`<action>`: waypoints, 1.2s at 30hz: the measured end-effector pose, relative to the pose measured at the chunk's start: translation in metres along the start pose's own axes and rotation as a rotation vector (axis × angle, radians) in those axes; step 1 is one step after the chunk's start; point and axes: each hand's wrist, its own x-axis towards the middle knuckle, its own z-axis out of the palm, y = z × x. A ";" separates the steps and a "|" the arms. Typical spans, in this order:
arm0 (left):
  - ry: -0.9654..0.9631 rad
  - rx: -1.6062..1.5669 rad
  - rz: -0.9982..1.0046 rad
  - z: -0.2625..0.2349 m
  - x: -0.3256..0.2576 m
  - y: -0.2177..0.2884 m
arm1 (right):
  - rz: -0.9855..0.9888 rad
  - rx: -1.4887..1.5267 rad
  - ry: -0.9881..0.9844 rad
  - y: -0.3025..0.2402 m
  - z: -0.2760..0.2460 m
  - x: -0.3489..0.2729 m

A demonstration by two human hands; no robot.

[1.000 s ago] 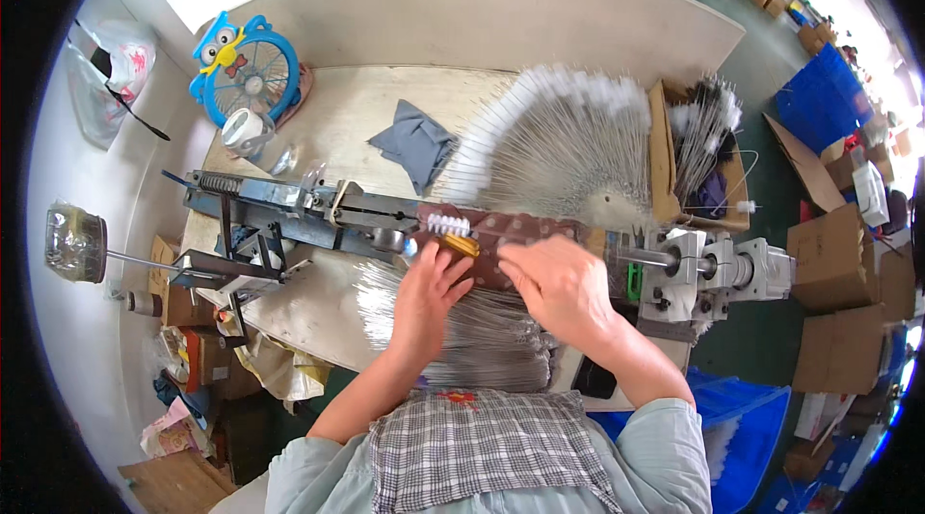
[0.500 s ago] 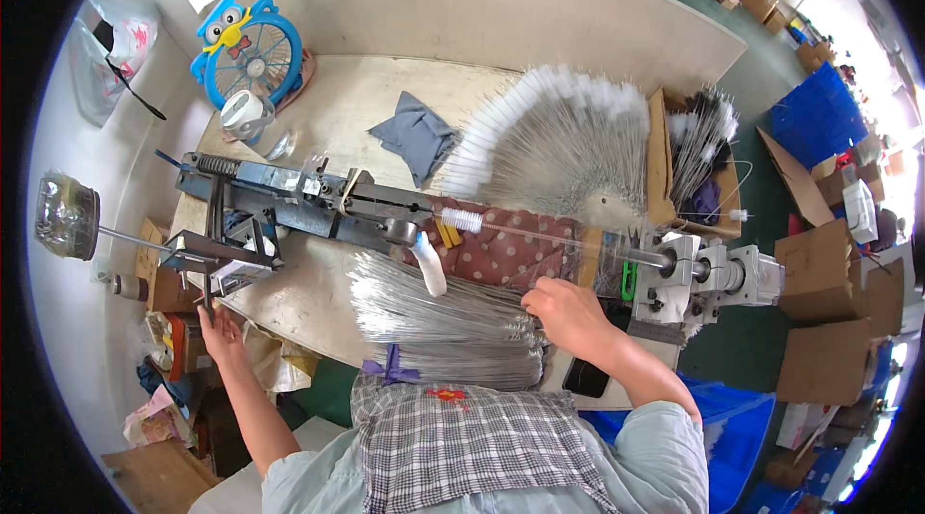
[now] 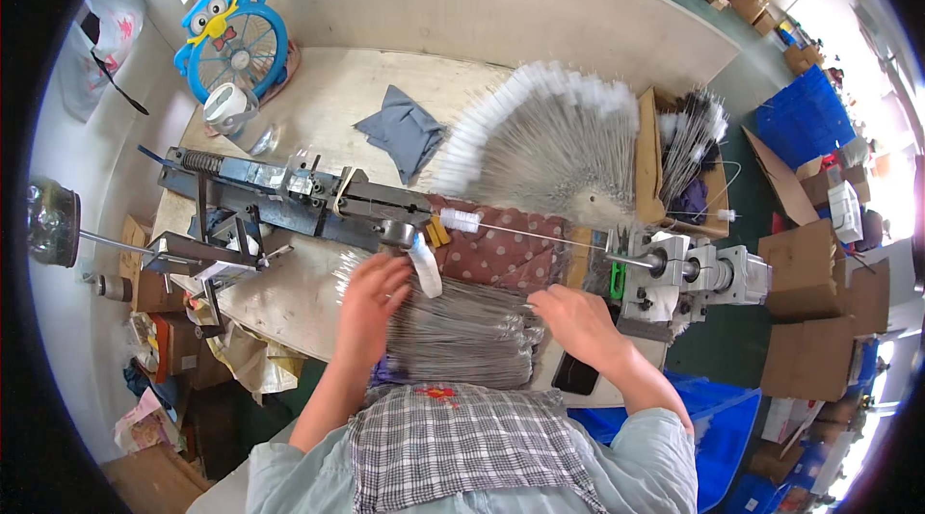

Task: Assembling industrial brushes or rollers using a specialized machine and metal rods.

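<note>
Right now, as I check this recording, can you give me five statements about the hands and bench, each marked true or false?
1. The gray cloth lies left of the spread white-tipped wires. True.
2. The left hand is on the gray cloth. False: it is beside the white handle.
3. The right hand is at the wire bundle's right end. True.
4. The blue fan stands at the bench's right end. False: far left.
5. The dotted cloth is brown. True.

Left fingers [image 3: 387,273] beside white handle [image 3: 427,271], right fingers [image 3: 547,301] at wire bundle [image 3: 462,326], white brush [image 3: 460,220] above dotted cloth [image 3: 501,249]
</note>
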 end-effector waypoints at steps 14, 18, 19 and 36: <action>-0.289 -0.347 -0.374 0.045 -0.035 0.085 | -0.005 -0.440 -0.019 -0.021 -0.043 -0.004; -0.116 -0.170 -0.256 0.031 -0.041 0.051 | 0.133 -0.389 0.304 -0.010 -0.112 -0.017; -0.295 -0.104 -0.312 0.031 -0.039 0.043 | 0.094 -0.297 0.482 -0.001 -0.120 -0.018; -0.652 1.942 1.140 0.145 0.076 -0.040 | 0.076 0.170 0.191 0.046 -0.088 0.029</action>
